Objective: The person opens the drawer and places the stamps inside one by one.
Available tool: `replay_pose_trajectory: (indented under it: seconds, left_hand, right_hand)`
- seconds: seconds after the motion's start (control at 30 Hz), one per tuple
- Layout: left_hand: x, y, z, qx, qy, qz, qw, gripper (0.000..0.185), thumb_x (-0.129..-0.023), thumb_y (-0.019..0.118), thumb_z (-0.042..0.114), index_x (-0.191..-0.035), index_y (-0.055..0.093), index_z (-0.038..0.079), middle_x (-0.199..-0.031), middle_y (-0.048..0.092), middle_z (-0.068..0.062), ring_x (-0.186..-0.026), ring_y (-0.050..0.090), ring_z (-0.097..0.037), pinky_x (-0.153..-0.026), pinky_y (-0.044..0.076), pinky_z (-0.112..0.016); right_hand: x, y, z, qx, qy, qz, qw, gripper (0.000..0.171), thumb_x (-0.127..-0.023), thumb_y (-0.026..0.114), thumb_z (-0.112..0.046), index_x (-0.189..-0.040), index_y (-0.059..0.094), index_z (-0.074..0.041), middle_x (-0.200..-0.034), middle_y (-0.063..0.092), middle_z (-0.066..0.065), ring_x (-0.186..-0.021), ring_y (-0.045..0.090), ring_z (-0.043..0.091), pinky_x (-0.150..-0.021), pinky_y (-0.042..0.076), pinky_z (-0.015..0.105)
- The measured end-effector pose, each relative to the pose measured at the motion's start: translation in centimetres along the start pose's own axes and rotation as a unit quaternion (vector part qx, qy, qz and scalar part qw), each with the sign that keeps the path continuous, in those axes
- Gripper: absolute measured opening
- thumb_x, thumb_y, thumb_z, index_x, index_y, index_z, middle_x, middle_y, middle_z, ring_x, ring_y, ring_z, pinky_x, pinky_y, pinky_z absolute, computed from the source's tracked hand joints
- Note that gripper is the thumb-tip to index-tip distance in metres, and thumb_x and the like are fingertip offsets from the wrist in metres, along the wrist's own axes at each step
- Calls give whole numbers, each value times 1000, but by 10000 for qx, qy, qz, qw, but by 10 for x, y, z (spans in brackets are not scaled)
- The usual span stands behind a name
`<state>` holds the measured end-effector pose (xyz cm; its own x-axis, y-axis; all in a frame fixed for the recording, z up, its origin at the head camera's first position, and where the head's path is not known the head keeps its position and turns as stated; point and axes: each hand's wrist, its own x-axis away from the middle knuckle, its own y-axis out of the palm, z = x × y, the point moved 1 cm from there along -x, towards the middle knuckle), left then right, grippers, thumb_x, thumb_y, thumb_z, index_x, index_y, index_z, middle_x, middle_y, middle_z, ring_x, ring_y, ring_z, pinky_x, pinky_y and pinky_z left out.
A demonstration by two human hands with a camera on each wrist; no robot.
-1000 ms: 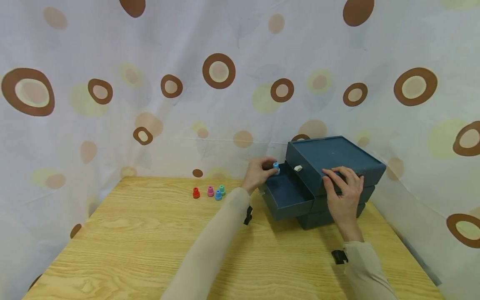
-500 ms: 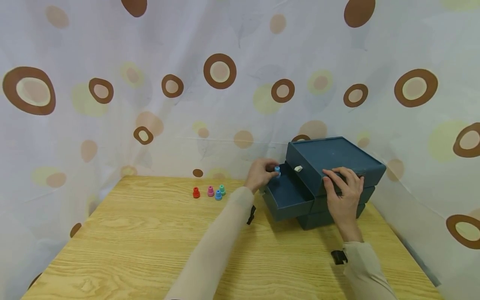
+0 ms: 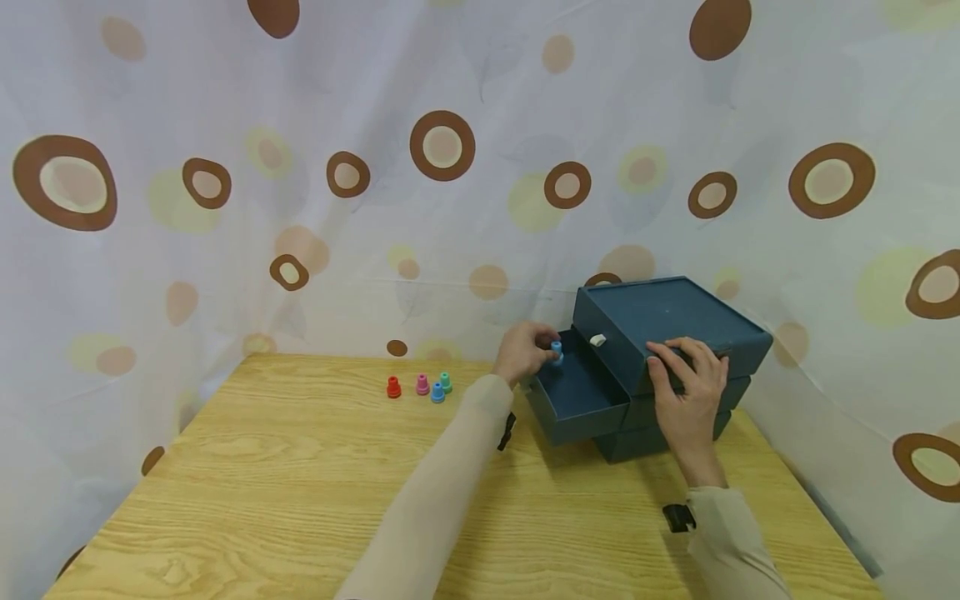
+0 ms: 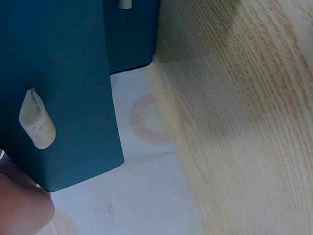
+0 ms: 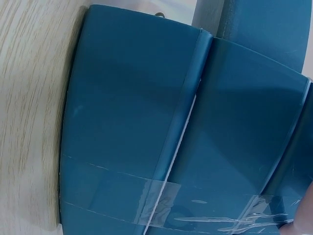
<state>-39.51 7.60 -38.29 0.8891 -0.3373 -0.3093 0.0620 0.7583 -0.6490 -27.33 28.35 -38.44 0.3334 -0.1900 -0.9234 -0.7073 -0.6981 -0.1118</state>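
Note:
In the head view my left hand (image 3: pixel 523 352) pinches a small light-blue stepped plastic piece (image 3: pixel 557 351) between thumb and fingers, over the far end of a pulled-out drawer (image 3: pixel 588 423). Whether the piece touches the drawer floor I cannot tell. The drawer belongs to a dark blue stacked drawer cabinet (image 3: pixel 667 321). My right hand (image 3: pixel 692 393) rests on the cabinet's near top edge, fingers spread. In the left wrist view the drawer front (image 4: pixel 73 63) carries a whitish curled tab (image 4: pixel 38 122), with part of my left hand (image 4: pixel 22 208) below it.
Left of the cabinet, small pieces stand on the wooden table (image 3: pixel 300 483): a red one (image 3: pixel 393 387), a pink one (image 3: pixel 422 385), a green one (image 3: pixel 446 382) and a blue one (image 3: pixel 438 392). A patterned curtain (image 3: pixel 480 225) hangs behind. Clear tape (image 5: pixel 161 200) crosses the cabinet's side.
My left hand has moved slightly right and down, lowering the light-blue piece further into the drawer. The right hand stays at the cabinet edge.

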Motion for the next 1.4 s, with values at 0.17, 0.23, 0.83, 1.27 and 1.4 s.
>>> replay_pose_trajectory:
  seconds: [0.17,0.23,0.83,1.27,1.4]
  left_hand:
    - [0,0,2,-6,-119,38,9999,24,-86,77,13,-109,75,11,-102,76,-3,-95,69,-15,-85,53,-30]
    - [0,0,2,-4,-163,45,9999,24,-86,77,13,-109,75,11,-102,75,-2,-95,68,-15,-85,53,-29]
    - [4,-2,-1,137,-192,-182,9996,28,-86,76,13,-113,73,7,-106,75,-5,-99,69,-17,-82,55,-26]
    - [3,-2,-3,470,242,129,9985,23,-90,72,12,-111,74,5,-104,75,-6,-94,70,-16,-80,56,-24]
    - [7,-5,-2,502,408,287,9975,22,-90,72,13,-111,74,7,-104,75,-5,-94,70,-15,-79,55,-24]
  right_hand:
    - [0,0,2,-8,-17,-5,10000,15,-85,72,1,-99,76,0,-109,62,26,-118,48,44,-115,-1,68]
    - [-1,-1,3,11,-27,-50,10000,15,-86,72,-2,-100,76,-1,-109,63,24,-119,49,42,-116,-1,67]
    - [3,-2,8,21,-62,-207,9998,17,-87,73,-7,-103,77,-5,-112,63,22,-121,48,40,-116,-1,66]
    - [1,0,5,3,-6,-61,10000,17,-85,72,0,-101,76,-1,-110,62,25,-119,49,43,-116,-2,67]
    - [1,-1,5,34,-3,-85,10000,17,-86,72,-2,-102,76,-2,-111,62,24,-120,49,42,-116,-2,66]
